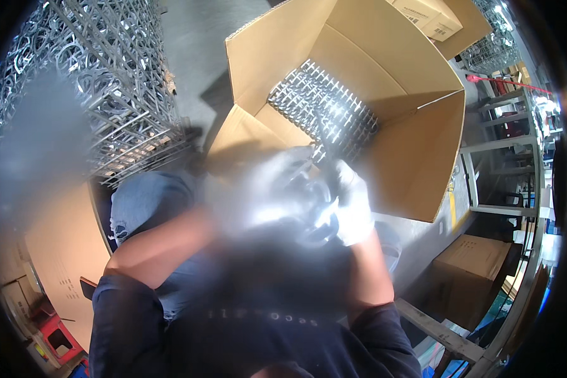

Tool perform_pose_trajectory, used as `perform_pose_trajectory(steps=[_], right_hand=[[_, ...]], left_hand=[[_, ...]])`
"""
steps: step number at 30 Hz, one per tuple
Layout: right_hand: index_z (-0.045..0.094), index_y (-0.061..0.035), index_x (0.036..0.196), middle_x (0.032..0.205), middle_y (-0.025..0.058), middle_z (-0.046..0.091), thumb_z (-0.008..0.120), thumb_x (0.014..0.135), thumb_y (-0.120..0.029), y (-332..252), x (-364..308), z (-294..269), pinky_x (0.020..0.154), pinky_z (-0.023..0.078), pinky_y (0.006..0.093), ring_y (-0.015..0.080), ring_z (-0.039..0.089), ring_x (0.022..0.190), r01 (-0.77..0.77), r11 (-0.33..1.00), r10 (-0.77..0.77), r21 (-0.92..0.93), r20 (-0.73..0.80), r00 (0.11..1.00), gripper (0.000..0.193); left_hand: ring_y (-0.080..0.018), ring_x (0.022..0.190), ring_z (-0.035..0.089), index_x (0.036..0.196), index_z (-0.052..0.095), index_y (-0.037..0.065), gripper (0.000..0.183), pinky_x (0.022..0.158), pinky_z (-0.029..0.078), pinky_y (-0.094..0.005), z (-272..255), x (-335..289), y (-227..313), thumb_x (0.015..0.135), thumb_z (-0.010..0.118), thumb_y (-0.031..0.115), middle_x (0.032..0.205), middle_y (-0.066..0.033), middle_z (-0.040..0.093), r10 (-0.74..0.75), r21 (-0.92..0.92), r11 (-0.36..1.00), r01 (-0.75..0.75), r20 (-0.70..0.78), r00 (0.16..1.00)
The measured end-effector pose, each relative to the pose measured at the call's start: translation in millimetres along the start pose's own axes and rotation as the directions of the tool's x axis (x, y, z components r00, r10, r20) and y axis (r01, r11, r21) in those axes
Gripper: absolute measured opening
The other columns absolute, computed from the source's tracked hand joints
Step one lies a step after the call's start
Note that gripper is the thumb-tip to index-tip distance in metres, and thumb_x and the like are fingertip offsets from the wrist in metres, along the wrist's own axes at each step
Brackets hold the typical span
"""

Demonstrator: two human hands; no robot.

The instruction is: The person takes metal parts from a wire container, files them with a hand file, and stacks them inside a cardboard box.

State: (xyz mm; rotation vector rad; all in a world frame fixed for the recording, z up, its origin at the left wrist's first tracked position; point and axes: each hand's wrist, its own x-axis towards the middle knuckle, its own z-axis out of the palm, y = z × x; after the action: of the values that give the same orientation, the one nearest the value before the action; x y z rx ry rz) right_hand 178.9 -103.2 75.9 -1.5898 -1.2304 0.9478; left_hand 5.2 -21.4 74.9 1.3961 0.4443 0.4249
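Metal pieces in hand: from where I stand, a bunch of shiny, curved silver metal pieces shows at the centre of the frame, in front of the person's dark top, its outline broken up by glare.
Right hand: the white-gloved right hand, just right of centre, is closed on the right side of those pieces.
Left hand: the left hand is lost in a bright smear left of the pieces; I cannot tell whether it grasps anything.
Open box: a large, brown cardboard box with raised flaps stands at upper centre, just beyond the hands.
Packed rows: inside it lie close-set rows of silver metal parts.
Metal heap: grey metal rods and loops are massed at the upper left.
Knee: one leg in torn blue jeans is bent, left of centre.
Right side: a grey metal rack runs down the edge, with a closed brown carton at lower right.
Lower left: a red plastic stool sits in the corner.
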Motion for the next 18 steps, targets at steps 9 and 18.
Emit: perform_pose_trajectory(steps=[9,18], right_hand=[[0.051,-0.0063,0.089,0.076,0.0132,0.054,0.07,0.06,-0.024,-6,-3,0,0.058,0.044,0.0389,0.0342,0.055,0.067,0.326,0.836,-0.334,-0.441,0.06,0.94,0.039],[0.053,-0.0073,0.083,0.074,0.0122,0.055,0.073,0.057,-0.024,-4,-2,-3,0.061,0.046,0.0364,0.0325,0.056,0.07,0.216,0.887,-0.247,-0.408,-0.023,0.969,0.037]], left_hand=[[-0.0151,0.103,0.05,0.123,0.04,0.0,0.055,0.088,0.041,-0.0282,-1,4,7,0.082,0.059,0.032,0.111,-0.0076,0.053,-0.241,-0.333,0.908,0.256,0.087,0.967],[-0.016,0.106,0.049,0.127,0.033,-0.002,0.078,0.091,0.04,-0.0298,8,2,4,0.062,0.076,0.009,0.115,-0.0089,0.05,-0.078,0.353,0.933,0.068,0.015,0.997]])
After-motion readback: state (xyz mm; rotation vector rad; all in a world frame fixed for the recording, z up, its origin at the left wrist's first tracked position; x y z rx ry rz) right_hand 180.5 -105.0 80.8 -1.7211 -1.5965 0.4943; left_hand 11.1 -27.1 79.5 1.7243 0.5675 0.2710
